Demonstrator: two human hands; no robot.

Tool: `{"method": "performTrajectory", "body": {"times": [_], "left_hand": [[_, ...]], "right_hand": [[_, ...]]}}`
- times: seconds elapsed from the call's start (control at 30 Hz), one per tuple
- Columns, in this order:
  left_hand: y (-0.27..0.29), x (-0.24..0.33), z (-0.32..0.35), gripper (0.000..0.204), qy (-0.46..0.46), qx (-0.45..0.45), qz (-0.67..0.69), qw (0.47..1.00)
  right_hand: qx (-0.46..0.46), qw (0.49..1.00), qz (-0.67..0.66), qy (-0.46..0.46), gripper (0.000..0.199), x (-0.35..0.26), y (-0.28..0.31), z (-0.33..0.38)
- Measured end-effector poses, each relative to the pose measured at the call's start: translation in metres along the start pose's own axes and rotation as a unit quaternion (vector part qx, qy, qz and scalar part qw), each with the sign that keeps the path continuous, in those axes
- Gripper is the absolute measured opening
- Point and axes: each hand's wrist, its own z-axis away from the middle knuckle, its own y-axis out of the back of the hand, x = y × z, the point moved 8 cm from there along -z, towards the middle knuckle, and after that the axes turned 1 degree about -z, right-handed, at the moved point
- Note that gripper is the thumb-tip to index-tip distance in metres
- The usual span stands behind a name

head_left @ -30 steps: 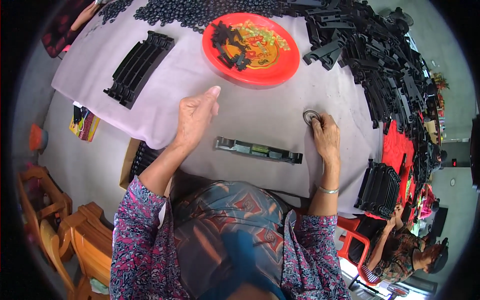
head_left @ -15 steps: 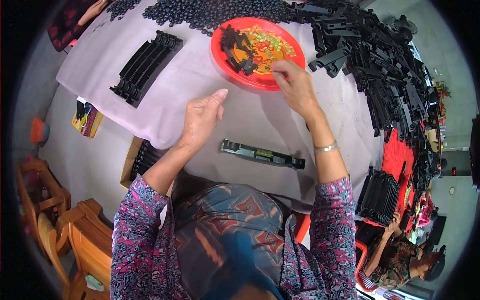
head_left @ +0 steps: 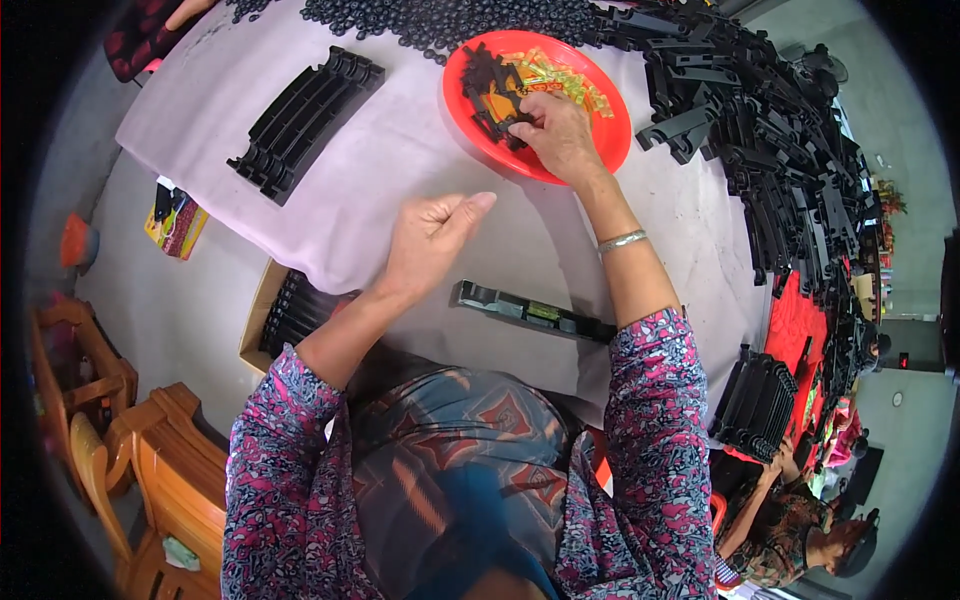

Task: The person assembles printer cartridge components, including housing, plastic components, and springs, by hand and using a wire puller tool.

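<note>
The right hand reaches into the red plate, its grip narrowed over the small black parts heaped on the plate's left half; the fingertips touch that heap, but whether a piece is pinched between them cannot be told. Yellow-green bits lie on the plate just beyond the hand. A silver bracelet circles the right wrist.

The left hand hangs above the pale cloth on the bench, fingers loosely curled toward the palm, forefinger stretched out, holding nothing visible.

Near the person's chest, between the two forearms, a long dark rail lies flat on the cloth. To the left rests a stack of black ribbed strips. A large pile of black parts fills the bench's right side. A cardboard box with more black strips sits below the bench edge at the left.
</note>
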Motion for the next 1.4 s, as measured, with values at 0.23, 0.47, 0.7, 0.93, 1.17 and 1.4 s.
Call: {"method": "performTrajectory", "body": {"times": [0.23,0.47,0.7,0.93,1.17,1.4], "left_hand": [[-0.002,-0.003,-0.006,0.023,0.019,-0.002,0.043,0.999],[-0.011,0.035,-0.002,0.024,0.013,-0.018,0.053,0.998],[-0.035,0.039,0.018,0.025,0.159,-0.139,0.193,0.958],[-0.036,0.046,0.019,0.019,0.105,-0.156,0.158,0.969],[-0.055,0.047,0.028,0.012,0.026,-0.167,0.046,0.985],[-0.067,0.043,0.039,0.017,0.012,-0.193,0.036,0.980]], "right_hand": [[0.070,0.973,-0.209,-0.069,0.014,-0.002,0.036,0.026],[0.068,0.908,-0.404,-0.084,0.013,-0.047,0.065,0.093],[0.095,0.940,-0.311,0.107,0.020,-0.091,0.081,0.125],[0.138,0.919,-0.369,-0.012,0.013,-0.088,0.093,0.141],[0.088,0.917,-0.353,-0.160,0.011,-0.064,0.083,0.179],[0.123,0.891,-0.372,-0.230,0.008,-0.062,0.078,0.206]]}}
